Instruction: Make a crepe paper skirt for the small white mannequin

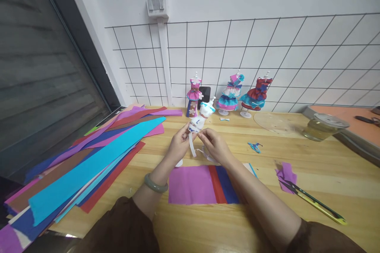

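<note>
A small white dress form (197,121) with blue trim at its top leans to the right above the table, held between both hands. My left hand (180,140) grips its lower left side, fingers closed. On the lower right, my right hand (214,142) pinches at the form's bottom edge. A white strip (192,145) hangs below the form between the hands. Purple, red and dark blue sheets (192,185) lie flat on the table under my forearms.
Long coloured strips (97,154) are piled at the left. Three dressed forms (228,95) and a phone (204,94) stand along the wall. Scissors (314,201) and a purple scrap (286,174) lie at the right, near a clear cup (322,128).
</note>
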{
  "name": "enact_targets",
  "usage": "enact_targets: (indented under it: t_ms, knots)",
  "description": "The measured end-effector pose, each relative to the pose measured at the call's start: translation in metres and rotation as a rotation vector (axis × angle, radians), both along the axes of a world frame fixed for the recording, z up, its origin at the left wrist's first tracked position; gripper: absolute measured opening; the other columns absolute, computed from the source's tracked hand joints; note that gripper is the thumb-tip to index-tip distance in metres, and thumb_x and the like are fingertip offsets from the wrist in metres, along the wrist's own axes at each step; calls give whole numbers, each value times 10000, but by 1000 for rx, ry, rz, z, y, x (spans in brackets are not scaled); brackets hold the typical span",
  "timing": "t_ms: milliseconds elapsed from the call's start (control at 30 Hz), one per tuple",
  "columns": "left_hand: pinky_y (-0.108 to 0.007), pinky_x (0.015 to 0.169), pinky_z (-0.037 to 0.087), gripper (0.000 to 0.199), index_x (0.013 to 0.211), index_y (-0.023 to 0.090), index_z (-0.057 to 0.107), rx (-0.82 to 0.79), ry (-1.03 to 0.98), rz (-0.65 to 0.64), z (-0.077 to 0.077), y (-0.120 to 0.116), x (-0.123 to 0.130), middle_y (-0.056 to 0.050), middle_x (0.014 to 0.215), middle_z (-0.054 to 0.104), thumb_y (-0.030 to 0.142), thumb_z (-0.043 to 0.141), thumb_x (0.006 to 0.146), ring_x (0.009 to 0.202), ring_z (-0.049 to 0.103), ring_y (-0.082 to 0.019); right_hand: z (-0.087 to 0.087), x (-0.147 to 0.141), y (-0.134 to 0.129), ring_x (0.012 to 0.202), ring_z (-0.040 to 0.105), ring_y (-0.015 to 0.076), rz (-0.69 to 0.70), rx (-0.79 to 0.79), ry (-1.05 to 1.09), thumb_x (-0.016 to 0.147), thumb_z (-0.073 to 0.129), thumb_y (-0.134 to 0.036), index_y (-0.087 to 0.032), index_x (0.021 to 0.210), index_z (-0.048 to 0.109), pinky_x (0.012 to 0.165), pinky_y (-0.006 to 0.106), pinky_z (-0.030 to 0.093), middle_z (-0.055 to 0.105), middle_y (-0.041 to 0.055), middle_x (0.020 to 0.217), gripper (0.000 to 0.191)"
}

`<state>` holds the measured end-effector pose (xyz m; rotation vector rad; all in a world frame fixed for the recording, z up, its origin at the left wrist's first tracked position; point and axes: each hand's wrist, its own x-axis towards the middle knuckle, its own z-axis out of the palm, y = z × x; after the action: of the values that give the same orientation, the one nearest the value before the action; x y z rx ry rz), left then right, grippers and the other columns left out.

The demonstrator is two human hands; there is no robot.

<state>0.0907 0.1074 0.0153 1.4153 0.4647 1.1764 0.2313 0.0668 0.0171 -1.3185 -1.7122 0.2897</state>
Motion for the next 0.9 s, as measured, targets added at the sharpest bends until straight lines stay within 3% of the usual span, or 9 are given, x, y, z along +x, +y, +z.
enact_targets:
  t_ms: [233, 400, 667, 900]
  knots:
    - [-286, 935, 391, 466, 1243, 183, 477, 10, 9, 12, -1, 1, 1, -77, 1215, 555, 257, 558, 789, 1073, 529, -177, -2, 0, 1, 577, 445, 125, 1, -7, 17, 881, 412, -382, -180, 756, 525, 548, 237, 329, 504, 1, 648, 263]
    - [-279, 873, 426, 466, 1234, 188, 490, -23, 19, 7, 1, -1, -1, -72, 1165, 581, 274, 570, 782, 954, 571, -160, -3, 1, 2, 560, 439, 127, -16, -17, 7, 872, 417, -406, -180, 741, 526, 531, 237, 320, 493, -3, 625, 283]
    - [-270, 847, 416, 415, 1154, 174, 545, -1, -7, 51, 2, -3, 2, -77, 1075, 617, 305, 589, 762, 915, 575, -152, 0, -1, 1, 561, 444, 125, -44, -1, -36, 869, 428, -357, -180, 712, 514, 537, 236, 326, 501, 0, 629, 252]
    - [-207, 558, 392, 396, 1110, 158, 557, 16, 96, 166, 2, -7, -2, -10, 692, 583, 396, 527, 794, 569, 484, -86, 1, -2, 0, 555, 446, 125, -67, 10, -70, 863, 434, -362, -176, 711, 523, 533, 239, 319, 507, 3, 619, 256]
